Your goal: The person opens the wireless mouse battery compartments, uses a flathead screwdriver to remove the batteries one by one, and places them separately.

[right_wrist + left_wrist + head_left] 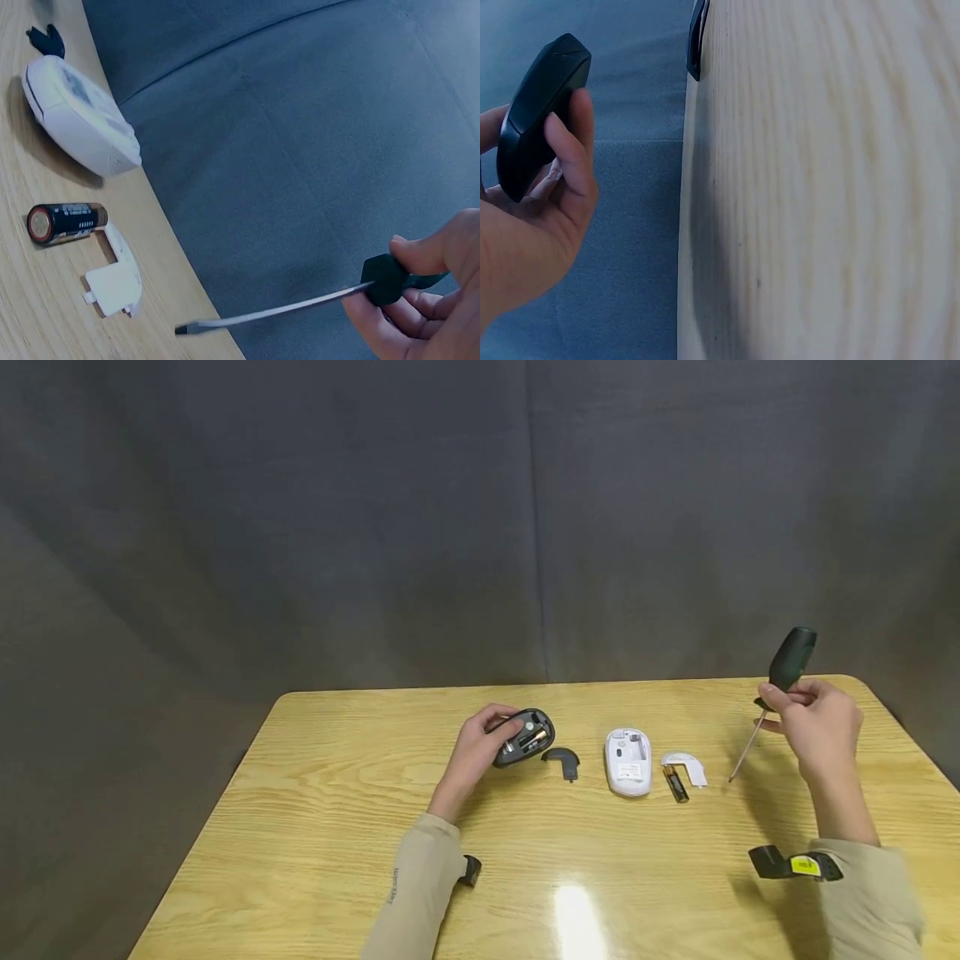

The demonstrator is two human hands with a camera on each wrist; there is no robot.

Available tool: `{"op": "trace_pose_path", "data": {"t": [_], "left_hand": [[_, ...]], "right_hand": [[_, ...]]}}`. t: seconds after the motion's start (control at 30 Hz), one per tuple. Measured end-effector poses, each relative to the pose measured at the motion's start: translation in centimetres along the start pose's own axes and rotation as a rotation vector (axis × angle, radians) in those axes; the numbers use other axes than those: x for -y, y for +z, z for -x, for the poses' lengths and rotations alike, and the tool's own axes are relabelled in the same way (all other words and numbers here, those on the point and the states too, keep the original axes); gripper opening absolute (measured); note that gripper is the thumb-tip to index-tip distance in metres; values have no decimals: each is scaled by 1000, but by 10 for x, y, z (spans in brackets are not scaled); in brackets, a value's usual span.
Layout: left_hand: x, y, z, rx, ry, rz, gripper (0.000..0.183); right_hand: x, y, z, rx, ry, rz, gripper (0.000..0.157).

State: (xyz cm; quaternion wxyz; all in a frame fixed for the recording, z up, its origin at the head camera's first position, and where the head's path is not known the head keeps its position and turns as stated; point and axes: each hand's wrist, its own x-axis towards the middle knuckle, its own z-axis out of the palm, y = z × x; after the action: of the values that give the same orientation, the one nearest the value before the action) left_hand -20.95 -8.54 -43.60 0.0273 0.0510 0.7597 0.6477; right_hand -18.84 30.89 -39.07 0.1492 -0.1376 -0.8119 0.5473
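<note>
My left hand (480,742) grips a black computer mouse (542,722) by its edges, underside up, with a battery (534,740) showing in its open compartment. In the left wrist view the mouse (544,112) is held off the table. My right hand (821,727) holds a screwdriver (792,660) with a dark green handle near the collar, thumb and fingers around it. Its shaft (277,309) slants down to the left, the tip close to the tabletop; whether it touches I cannot tell.
On the wooden table (315,827), a black battery cover (564,762) lies right of the black mouse. A white mouse (628,768) rests underside up, its compartment uncovered. Beside it are a loose battery (676,785) and a white cover (692,767). A dark curtain (375,527) hangs behind.
</note>
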Motion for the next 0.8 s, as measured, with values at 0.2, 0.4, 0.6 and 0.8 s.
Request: {"op": "trace_pose_path", "data": {"t": [0.2, 0.4, 0.6, 0.8], "left_hand": [[1, 1, 0, 6, -12, 29, 31], [-3, 0, 0, -5, 1, 29, 32], [-2, 2, 0, 4, -10, 30, 34], [0, 2, 0, -4, -14, 20, 36]], "right_hand": [[8, -3, 1, 50, 29, -338, 21], [33, 9, 5, 52, -34, -585, 16], [55, 26, 16, 39, -54, -734, 15], [71, 43, 26, 83, -111, -860, 9]]}}
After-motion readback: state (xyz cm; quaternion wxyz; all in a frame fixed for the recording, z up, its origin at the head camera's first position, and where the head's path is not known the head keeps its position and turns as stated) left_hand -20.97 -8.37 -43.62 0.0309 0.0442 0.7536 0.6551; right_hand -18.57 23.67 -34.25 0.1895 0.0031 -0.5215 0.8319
